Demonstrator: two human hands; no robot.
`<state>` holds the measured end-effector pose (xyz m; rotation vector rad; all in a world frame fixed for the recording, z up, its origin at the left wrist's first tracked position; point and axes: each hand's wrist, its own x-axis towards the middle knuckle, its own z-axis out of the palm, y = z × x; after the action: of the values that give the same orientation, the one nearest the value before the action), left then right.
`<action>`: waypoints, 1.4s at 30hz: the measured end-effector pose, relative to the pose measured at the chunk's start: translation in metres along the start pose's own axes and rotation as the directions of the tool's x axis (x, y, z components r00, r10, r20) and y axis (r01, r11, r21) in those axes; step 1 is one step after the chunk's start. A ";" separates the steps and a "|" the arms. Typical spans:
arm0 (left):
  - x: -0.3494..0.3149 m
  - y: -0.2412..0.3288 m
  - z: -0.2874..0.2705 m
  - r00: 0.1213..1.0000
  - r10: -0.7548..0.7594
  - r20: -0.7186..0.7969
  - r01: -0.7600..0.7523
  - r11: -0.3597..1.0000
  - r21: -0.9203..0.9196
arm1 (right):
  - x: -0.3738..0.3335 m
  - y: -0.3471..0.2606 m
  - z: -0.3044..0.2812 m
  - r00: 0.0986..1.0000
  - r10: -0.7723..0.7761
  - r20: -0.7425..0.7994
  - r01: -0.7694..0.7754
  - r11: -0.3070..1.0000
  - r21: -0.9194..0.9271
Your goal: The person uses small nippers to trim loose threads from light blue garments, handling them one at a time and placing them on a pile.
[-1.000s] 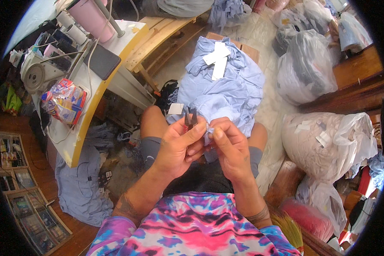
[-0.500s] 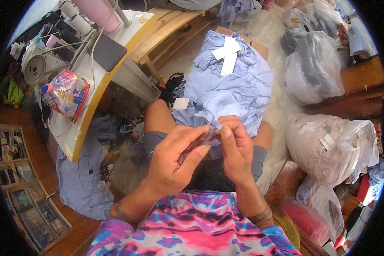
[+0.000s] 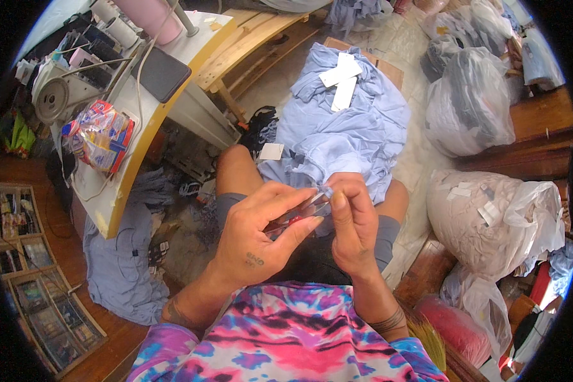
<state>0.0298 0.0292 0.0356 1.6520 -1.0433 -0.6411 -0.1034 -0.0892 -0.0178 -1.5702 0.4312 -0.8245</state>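
Observation:
Between the thumb and fingers of my left hand (image 3: pixel 254 232) is a small pair of thread snips (image 3: pixel 312 205), metal with a bit of red; my palm hides part of it. Its tips meet a bunched edge of light blue cloth. My right hand (image 3: pixel 351 223) pinches that edge between thumb and fingers, right beside the tips. The cloth belongs to a light blue garment (image 3: pixel 369 121) heaped in front of my lap, with white tags (image 3: pixel 344 93) lying on top. Another square tag (image 3: pixel 271 151) sits at its left side, near my knee.
A table (image 3: pixel 108 213) at left carries a sewing machine (image 3: pixel 57 95), a dark phone (image 3: pixel 162 75) and a colourful plastic packet (image 3: pixel 102 137). More blue clothing (image 3: pixel 121 261) lies on the floor below. Stuffed plastic bags (image 3: pixel 471 105) line the right, one with beige cloth (image 3: pixel 468 216).
The snips show more clearly now between my left thumb and fingers, which have shifted slightly. My right hand keeps its pinch on the cloth.

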 end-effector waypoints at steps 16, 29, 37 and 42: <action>-0.008 -0.027 0.005 0.993 -0.091 -0.073 0.062 0.940 -0.334 | -0.001 0.002 0.011 0.998 0.037 -0.050 -0.040 0.997 -0.060; 0.022 -0.034 0.025 0.983 -0.168 0.079 0.181 0.765 -0.618 | 0.001 -0.011 0.005 0.998 -0.044 -0.039 0.034 0.971 -0.237; 0.037 -0.025 0.036 0.988 0.063 -0.139 -0.111 0.922 -0.370 | 0.005 -0.016 0.003 0.969 -0.168 -0.183 0.068 0.889 -0.453; 0.047 0.000 0.020 0.986 -0.166 0.011 0.159 0.921 -0.357 | 0.014 -0.033 0.000 0.962 0.218 -0.166 -0.195 0.971 0.141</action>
<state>0.0365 -0.0211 0.0327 1.4283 -0.7265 -0.8682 -0.1002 -0.0928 0.0176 -1.3156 0.6524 -0.8181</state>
